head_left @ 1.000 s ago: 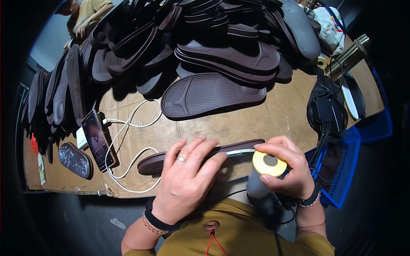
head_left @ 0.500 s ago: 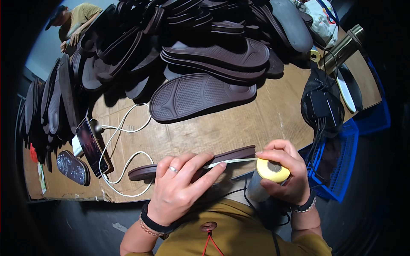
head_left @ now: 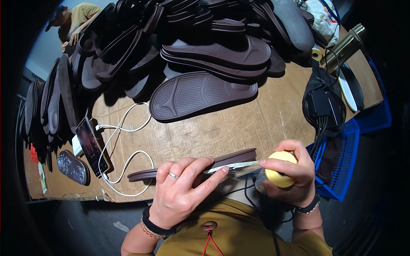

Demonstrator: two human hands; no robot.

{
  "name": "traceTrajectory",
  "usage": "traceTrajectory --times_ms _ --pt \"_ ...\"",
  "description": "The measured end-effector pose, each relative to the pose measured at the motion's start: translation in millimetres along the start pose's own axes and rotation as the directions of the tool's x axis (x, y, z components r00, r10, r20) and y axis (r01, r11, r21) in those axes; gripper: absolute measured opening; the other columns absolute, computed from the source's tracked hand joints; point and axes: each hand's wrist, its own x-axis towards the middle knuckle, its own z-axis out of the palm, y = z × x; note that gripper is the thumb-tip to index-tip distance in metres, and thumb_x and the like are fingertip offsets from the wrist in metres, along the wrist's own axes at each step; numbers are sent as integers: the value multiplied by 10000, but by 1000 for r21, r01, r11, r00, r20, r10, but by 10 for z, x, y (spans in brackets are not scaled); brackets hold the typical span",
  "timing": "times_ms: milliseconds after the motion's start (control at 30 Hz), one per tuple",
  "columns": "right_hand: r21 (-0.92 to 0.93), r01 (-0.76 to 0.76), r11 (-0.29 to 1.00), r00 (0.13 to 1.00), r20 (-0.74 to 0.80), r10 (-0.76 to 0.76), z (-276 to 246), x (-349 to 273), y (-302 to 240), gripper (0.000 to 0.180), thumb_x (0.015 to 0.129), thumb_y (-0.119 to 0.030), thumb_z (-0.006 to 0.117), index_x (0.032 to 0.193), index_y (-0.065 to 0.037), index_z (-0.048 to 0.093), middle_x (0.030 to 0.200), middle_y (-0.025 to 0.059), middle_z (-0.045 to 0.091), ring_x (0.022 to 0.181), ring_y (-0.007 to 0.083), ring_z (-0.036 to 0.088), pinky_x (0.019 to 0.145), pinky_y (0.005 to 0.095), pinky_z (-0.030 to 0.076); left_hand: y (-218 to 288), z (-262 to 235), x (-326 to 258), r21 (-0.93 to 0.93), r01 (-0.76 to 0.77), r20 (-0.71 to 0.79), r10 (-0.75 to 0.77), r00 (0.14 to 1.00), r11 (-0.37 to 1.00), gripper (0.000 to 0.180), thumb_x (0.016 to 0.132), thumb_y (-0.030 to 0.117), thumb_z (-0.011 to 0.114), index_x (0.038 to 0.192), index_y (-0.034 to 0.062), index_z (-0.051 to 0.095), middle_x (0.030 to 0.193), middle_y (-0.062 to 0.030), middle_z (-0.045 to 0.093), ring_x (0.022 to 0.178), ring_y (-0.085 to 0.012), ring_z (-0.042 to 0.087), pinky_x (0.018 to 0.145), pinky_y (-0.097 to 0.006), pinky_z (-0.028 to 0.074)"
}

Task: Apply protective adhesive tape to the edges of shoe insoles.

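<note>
A single head-worn fisheye view looks steeply down over the near edge of a cardboard-covered workbench (head_left: 256, 123), close above the person's own left hand (head_left: 181, 190) and right hand (head_left: 290, 175), whose forearms enter from the lower edge. The camera faces away from the wearer's chest toward the bench's far edge, where a heap of dark brown sandal soles (head_left: 179, 47) curves with the lens. A second person (head_left: 72, 19) shows small at the far left corner. Black vignette rings the frame.
</note>
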Motion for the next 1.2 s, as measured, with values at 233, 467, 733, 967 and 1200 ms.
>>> traceTrajectory --times_ms 233,467,733,967,1200 --pt "-152 39 988 999 -31 -44 -12 5 -58 489 637 -184 915 1113 -181 804 1065 134 593 887 299 657 763 370 573 -5 3 -12 -9 4 0 -4 1000 1000 440 856 192 682 1274 288 776 1181 12 673 1015 -155 624 902 -337 379" --pt "-155 48 987 997 -46 -56 -6 42 26 474 656 -194 918 1117 -186 806 1065 139 599 898 301 659 758 378 575 13 -2 -13 -11 19 1 -19 1000 1000 441 854 183 683 1271 292 778 1181 12 674 1025 -154 629 908 -339 379" --pt "-78 109 991 958 276 -83 -272 98 -8 475 668 -144 889 1137 -187 827 1131 125 669 930 306 668 818 383 539 -16 -53 4 -38 22 26 -21 999 999 447 834 161 698 1251 296 787 1155 12 690 1006 -152 646 895 -331 384" --pt "123 96 988 920 367 -135 -296 111 8 465 714 -67 866 1167 -143 797 1122 98 698 915 314 699 759 372 589 7 -54 -27 -46 12 24 -11 1000 999 431 823 160 702 1221 293 800 1156 11 693 990 -151 644 890 -331 387" --pt "-31 99 995 933 351 -81 -308 124 -150 427 695 -74 865 1112 -103 778 1083 82 692 881 289 695 710 371 584 -9 -42 -15 -46 3 11 -3 1000 999 426 821 170 714 1221 287 802 1152 15 693 986 -146 642 891 -327 389"
